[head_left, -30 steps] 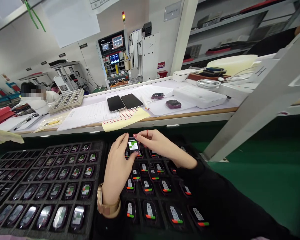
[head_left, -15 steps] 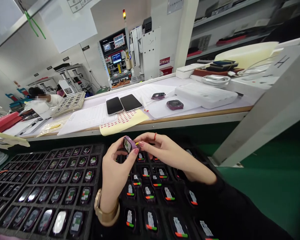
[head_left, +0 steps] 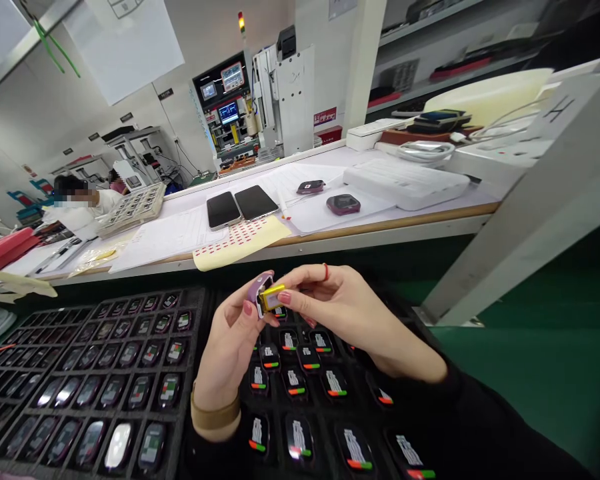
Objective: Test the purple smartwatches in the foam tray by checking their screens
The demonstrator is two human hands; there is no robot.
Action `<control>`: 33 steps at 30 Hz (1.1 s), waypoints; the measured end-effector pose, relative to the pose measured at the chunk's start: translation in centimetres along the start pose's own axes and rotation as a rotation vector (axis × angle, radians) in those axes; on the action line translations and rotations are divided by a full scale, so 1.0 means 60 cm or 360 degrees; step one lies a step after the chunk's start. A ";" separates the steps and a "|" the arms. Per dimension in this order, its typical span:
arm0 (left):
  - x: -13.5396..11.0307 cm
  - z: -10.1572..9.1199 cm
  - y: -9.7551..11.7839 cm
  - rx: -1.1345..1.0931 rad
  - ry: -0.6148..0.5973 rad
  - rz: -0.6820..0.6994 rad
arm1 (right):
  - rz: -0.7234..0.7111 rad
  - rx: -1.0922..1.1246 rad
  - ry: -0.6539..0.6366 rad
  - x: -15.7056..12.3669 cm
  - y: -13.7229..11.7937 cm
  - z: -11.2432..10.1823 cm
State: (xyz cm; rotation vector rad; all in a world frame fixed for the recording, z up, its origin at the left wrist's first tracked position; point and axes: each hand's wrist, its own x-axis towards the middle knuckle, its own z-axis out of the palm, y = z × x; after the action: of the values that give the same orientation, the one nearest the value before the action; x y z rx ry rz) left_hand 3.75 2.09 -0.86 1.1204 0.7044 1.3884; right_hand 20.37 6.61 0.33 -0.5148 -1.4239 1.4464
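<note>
My left hand (head_left: 226, 350), with a gold watch band at its wrist, is closed on a small purple smartwatch case (head_left: 255, 289), tilted so its open inner side faces right. My right hand (head_left: 343, 307) pinches a flat yellow battery (head_left: 273, 298) between thumb and fingers. The battery sits at the case's opening; how far it reaches inside I cannot tell. Beneath both hands is a black foam tray (head_left: 275, 407) of watches with lit screens showing white text and red-green bars. Another tray (head_left: 177, 407) on the left holds rows of watches.
On the raised shelf behind lie two phones (head_left: 223, 210), a yellow sticker sheet with red marks (head_left: 240, 243), two watches (head_left: 343, 204) and a white flat box (head_left: 405, 183). A slanted metal post (head_left: 520, 187) stands at right. Another person sits at far left.
My left hand has turned the watch case from its screen side to its open inner side. The yellow battery, barely visible before, now shows clearly in my right hand's pinch.
</note>
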 end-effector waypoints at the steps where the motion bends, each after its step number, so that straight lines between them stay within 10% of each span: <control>1: -0.001 0.000 0.001 -0.0023 -0.0006 -0.0004 | -0.0019 0.0018 0.0034 0.000 0.003 0.004; 11: -0.003 0.003 0.011 0.0068 -0.0032 -0.0053 | -0.0324 -0.0271 0.0298 0.002 0.017 0.010; 15: -0.005 0.006 0.011 0.0195 0.0086 0.0059 | -0.0264 -0.0344 0.0107 0.000 0.012 0.005; 24: -0.016 0.019 0.001 0.1500 0.0523 0.0669 | 0.0031 -0.0296 -0.0181 -0.001 0.005 -0.003; 33: -0.007 0.024 -0.013 0.1949 0.0507 0.0910 | 0.0052 -0.0171 -0.0139 0.004 0.024 0.000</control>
State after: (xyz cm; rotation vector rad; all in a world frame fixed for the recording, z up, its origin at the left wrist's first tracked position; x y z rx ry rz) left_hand 5.29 1.54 -1.14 2.1883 1.6764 1.6232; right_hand 19.77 7.11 -0.92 -0.5503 -1.5752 1.4388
